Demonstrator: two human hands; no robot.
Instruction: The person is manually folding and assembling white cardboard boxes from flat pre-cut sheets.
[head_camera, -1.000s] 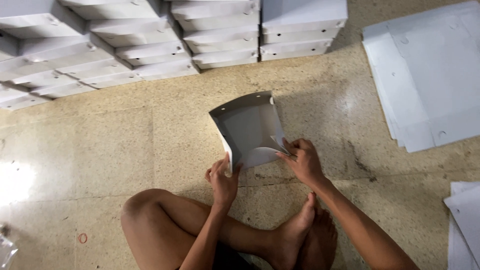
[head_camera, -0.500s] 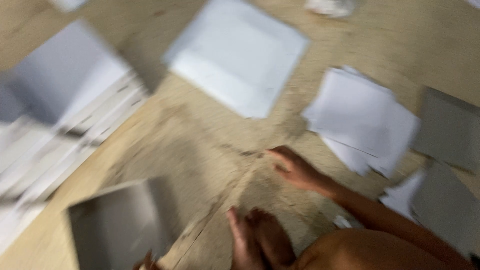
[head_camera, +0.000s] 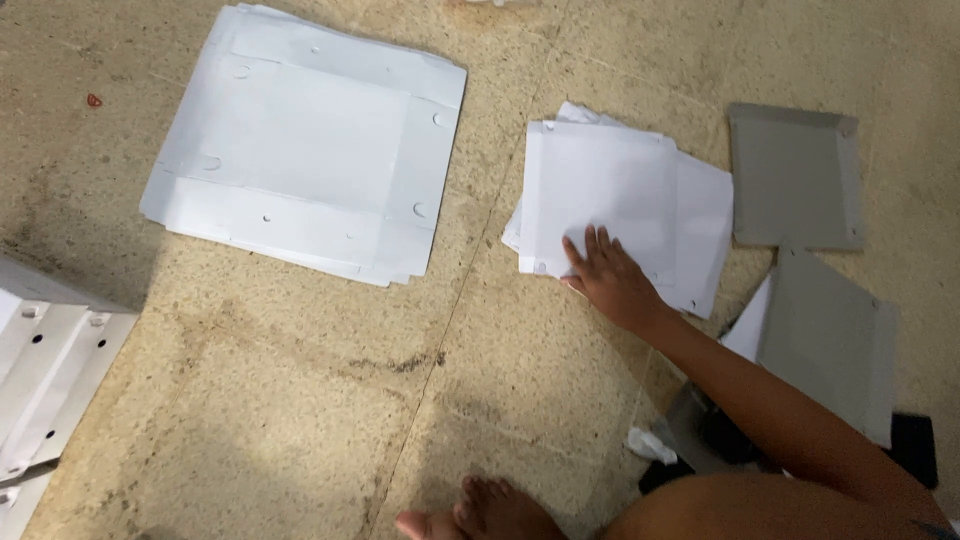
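1. Head view: the right hand (head_camera: 610, 280) is lying flat, fingers spread, on the lower left part of a small stack of white sheets (head_camera: 620, 205); it is pressing on the top sheet, not gripping anything. The left hand is not showing.
2. The stack is sitting on the floor (head_camera: 300, 380), right of a larger pile of flat white cardboard blanks (head_camera: 300, 150) and left of two grey folded panels (head_camera: 795, 180).
3. The sheets are looking thin, light and bendable, likely sliding easily on one another; a loose corner or edge seems the best place for taking hold.
4. The floor is speckled stone tile, hard, stained. Assembled white boxes (head_camera: 50, 360) are standing at the left edge; bare toes (head_camera: 480, 510) are showing below.
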